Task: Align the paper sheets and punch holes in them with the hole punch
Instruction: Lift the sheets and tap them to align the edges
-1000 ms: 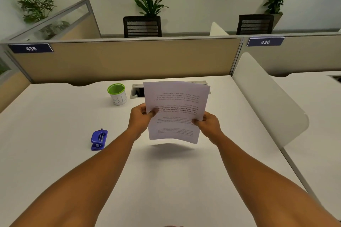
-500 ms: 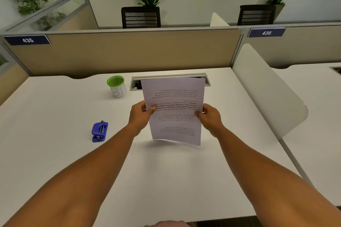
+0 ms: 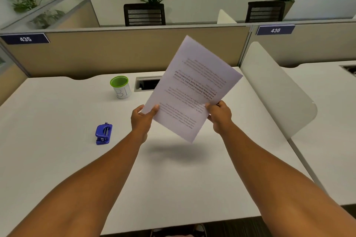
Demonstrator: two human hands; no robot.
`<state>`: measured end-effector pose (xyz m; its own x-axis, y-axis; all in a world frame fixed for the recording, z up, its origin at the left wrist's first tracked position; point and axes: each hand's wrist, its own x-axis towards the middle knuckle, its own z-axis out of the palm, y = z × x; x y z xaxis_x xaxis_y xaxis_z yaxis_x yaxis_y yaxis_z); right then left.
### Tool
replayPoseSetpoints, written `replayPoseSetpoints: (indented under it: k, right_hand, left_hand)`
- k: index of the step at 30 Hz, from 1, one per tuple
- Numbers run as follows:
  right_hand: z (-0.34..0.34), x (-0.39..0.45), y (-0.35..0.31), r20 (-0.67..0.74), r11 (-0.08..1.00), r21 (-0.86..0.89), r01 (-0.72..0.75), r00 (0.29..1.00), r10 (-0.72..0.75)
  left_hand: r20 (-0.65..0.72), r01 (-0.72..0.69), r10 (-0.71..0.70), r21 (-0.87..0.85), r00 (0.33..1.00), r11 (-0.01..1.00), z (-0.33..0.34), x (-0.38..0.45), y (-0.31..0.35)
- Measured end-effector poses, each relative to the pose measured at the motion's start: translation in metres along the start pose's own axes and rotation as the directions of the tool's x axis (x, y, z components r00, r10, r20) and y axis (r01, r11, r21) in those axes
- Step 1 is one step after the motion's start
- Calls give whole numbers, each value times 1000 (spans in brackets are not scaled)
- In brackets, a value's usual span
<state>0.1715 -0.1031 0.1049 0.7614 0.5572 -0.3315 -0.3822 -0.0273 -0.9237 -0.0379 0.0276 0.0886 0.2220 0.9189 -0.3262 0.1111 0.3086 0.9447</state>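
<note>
A stack of white printed paper sheets [image 3: 192, 86] hangs in the air above the white desk [image 3: 173, 179], tilted clockwise with its top corner pointing up and right. My left hand [image 3: 141, 119] pinches the stack's lower left corner. My right hand [image 3: 219, 115] grips its right edge. The text on the sheets is upside down to me. A small blue hole punch [image 3: 103, 134] lies on the desk to the left of my left hand, untouched.
A white cup with a green rim [image 3: 120, 87] stands at the back of the desk beside a cable slot [image 3: 146, 83]. A beige partition [image 3: 123, 52] closes the far side. A white curved divider [image 3: 275, 90] borders the right.
The paper stack has lifted off the desk and rotated clockwise; it stood nearly upright before. Both hands moved up with it. The hole punch has stayed put.
</note>
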Motion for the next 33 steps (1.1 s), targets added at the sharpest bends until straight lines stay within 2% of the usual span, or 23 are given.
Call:
replayPoseSetpoints:
  k: [3, 7, 12, 18, 20, 23, 28, 33]
  right_hand:
    - [6, 0, 2, 14, 984, 165, -66, 998, 64]
    - [15, -4, 3, 70, 960, 243, -141, 989, 128]
    - [15, -6, 2, 168, 961, 239, -139, 981, 100]
    - [-2, 7, -20, -22, 927, 375, 19, 1000, -11]
    - [-10, 9, -27, -89, 941, 331, 73, 995, -45]
    - [-16, 8, -32, -132, 979, 143, 145, 983, -126]
    - [-16, 6, -25, -9, 966, -145, 212, 976, -216]
    - [-15, 7, -7, -16, 954, -242, 180, 982, -189]
  left_hand:
    - [116, 46, -34, -107, 993, 993, 3, -4, 0]
    - [245, 19, 23, -168, 969, 986, 10, -11, 5]
    - [233, -43, 83, -171, 969, 984, 14, -12, 25]
    - [177, -176, 178, -27, 968, 984, 0, 3, 45]
    - [164, -213, 207, 20, 965, 977, -5, 9, 49]
    - [144, -242, 228, 87, 963, 966, -12, 15, 48]
    - [118, -253, 238, 135, 964, 958, -16, 19, 41]
    - [96, -206, 193, 152, 976, 967, -17, 20, 27]
